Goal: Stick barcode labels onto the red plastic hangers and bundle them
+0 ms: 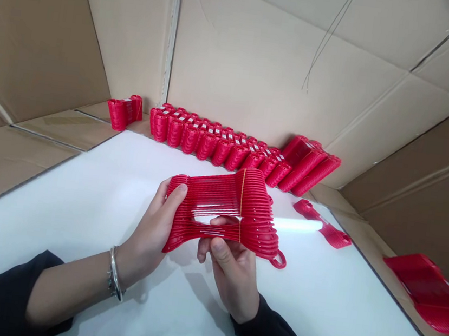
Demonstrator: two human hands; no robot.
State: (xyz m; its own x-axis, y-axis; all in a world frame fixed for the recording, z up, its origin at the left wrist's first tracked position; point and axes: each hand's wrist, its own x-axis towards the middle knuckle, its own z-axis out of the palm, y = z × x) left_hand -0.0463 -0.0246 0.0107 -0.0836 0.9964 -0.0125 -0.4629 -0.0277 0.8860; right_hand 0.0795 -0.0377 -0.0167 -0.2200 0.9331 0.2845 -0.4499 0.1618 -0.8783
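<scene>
A thick stack of thin red plastic pieces (215, 191), wide at both ends and narrow in the middle, is held up above the white table. My left hand (164, 212) grips its left end, the thumb lying over the edge. Under the narrow middle, my right hand (232, 270) pinches the lower pieces, with some fingers hidden behind them. There the pieces are spread, leaving a gap. A yellowish rubber band (241, 203) runs around the right part of the stack. At the lower right corner one looped end (280, 260) sticks out.
Along the back of the white table (117, 176) stands a row of similar red stacks (207, 141), with longer ones (310, 167) leaning at its right. Single stacks sit at the far left (125, 112) and right (324, 224). Cardboard walls (254, 57) enclose the table.
</scene>
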